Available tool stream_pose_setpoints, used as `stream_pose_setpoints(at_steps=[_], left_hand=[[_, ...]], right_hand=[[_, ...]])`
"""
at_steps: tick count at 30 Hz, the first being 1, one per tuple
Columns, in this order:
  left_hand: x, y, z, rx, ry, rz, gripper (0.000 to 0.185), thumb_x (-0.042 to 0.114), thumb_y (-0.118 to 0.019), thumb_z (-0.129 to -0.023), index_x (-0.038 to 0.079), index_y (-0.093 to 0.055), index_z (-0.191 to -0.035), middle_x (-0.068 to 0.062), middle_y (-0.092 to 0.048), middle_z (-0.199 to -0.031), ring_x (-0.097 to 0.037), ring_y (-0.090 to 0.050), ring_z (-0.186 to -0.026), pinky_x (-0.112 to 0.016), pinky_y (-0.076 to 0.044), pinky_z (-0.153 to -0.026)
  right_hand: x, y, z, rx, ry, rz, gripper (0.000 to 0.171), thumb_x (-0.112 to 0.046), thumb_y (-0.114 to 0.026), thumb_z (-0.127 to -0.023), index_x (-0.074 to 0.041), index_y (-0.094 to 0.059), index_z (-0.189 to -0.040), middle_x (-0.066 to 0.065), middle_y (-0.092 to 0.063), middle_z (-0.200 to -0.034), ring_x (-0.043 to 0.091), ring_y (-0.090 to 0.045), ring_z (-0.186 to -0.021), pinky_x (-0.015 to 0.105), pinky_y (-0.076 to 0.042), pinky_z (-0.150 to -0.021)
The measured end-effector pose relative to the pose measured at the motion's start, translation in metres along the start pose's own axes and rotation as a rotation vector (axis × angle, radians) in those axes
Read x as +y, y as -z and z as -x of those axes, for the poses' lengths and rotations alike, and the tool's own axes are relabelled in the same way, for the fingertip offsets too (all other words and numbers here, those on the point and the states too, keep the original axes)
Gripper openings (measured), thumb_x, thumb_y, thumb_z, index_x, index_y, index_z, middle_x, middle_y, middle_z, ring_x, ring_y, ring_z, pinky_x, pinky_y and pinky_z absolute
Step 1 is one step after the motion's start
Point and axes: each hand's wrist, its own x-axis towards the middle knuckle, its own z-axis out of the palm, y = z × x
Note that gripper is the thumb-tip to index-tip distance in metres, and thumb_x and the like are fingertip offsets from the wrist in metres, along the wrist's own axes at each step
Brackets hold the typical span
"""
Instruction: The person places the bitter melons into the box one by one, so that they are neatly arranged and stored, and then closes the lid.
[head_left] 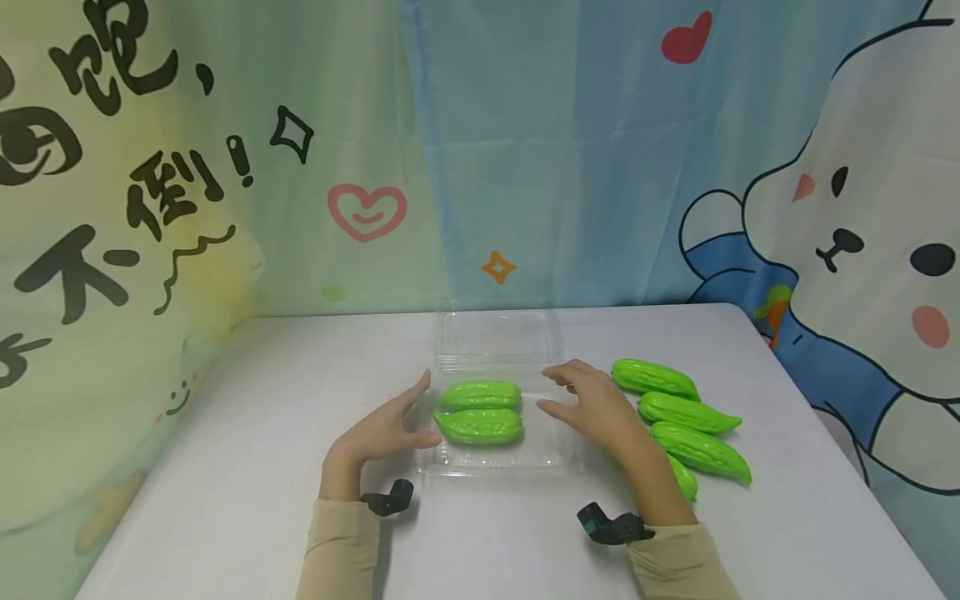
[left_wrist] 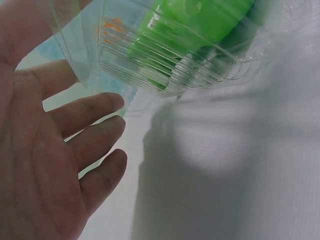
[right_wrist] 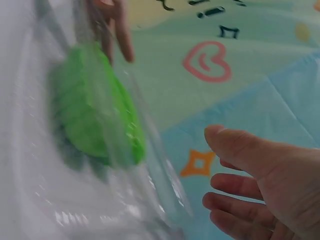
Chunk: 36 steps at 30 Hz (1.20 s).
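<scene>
A clear plastic clamshell box (head_left: 564, 457) lies open in the middle of the white table, its lid (head_left: 498, 333) folded back. Two green toy bitter gourds (head_left: 480, 394) (head_left: 480, 426) lie side by side in its left part. My left hand (head_left: 386, 429) rests open at the box's left edge, fingers straight, holding nothing. My right hand (head_left: 592, 404) hovers open over the box's right part, fingers relaxed. The left wrist view shows the box's ribbed wall (left_wrist: 165, 65) near my fingers (left_wrist: 95, 135); the right wrist view shows a gourd (right_wrist: 95, 107) through the plastic.
Several more green toy gourds (head_left: 654, 377) (head_left: 686, 412) (head_left: 701, 451) lie in a row to the right of the box, one partly behind my right forearm. A printed cartoon curtain (head_left: 480, 150) hangs behind the table. The table's right edge (head_left: 840, 442) is close to the gourds.
</scene>
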Motion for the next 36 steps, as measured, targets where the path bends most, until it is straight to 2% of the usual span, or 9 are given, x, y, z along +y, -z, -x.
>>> stream_pose_setpoints(at_steps=[8, 20, 25, 36], left_hand=[[0.0, -0.001, 0.0, 0.001, -0.001, -0.006, 0.105, 0.044, -0.075, -0.077, 0.02, -0.008, -0.154, -0.004, -0.014, -0.159, -0.025, -0.014, -0.147, -0.045, -0.014, -0.12], [-0.001, -0.001, 0.0, 0.001, -0.003, -0.014, 0.104, 0.046, -0.075, -0.077, 0.02, -0.009, -0.154, -0.005, -0.015, -0.159, -0.026, -0.015, -0.147, -0.046, -0.015, -0.12], [-0.001, -0.001, 0.0, -0.005, -0.008, -0.002, 0.105, 0.046, -0.075, -0.077, 0.02, -0.008, -0.154, -0.005, -0.014, -0.159, -0.026, -0.014, -0.147, -0.046, -0.015, -0.12], [0.002, -0.001, 0.002, -0.001, -0.014, 0.002, 0.102, 0.042, -0.074, -0.079, 0.019, -0.008, -0.154, -0.005, -0.014, -0.159, -0.026, -0.014, -0.147, -0.047, -0.014, -0.12]], right_hand=[[0.026, 0.027, 0.006, 0.041, -0.095, -0.041, 0.049, -0.034, -0.068, -0.087, -0.011, -0.057, -0.129, 0.011, -0.058, -0.124, 0.034, -0.058, -0.113, 0.048, -0.052, -0.094], [0.067, 0.066, 0.033, 0.162, -0.146, -0.096, 0.052, -0.03, -0.068, -0.088, -0.007, -0.053, -0.132, 0.017, -0.054, -0.127, 0.04, -0.054, -0.118, 0.052, -0.048, -0.097], [0.087, 0.076, 0.045, 0.199, -0.185, -0.092, 0.054, -0.034, -0.065, -0.089, -0.006, -0.051, -0.134, 0.018, -0.052, -0.13, 0.04, -0.051, -0.121, 0.053, -0.047, -0.097], [0.123, 0.091, 0.07, 0.229, -0.343, -0.114, 0.066, -0.046, -0.058, -0.091, -0.003, -0.045, -0.139, 0.027, -0.046, -0.137, 0.049, -0.047, -0.122, 0.06, -0.043, -0.097]])
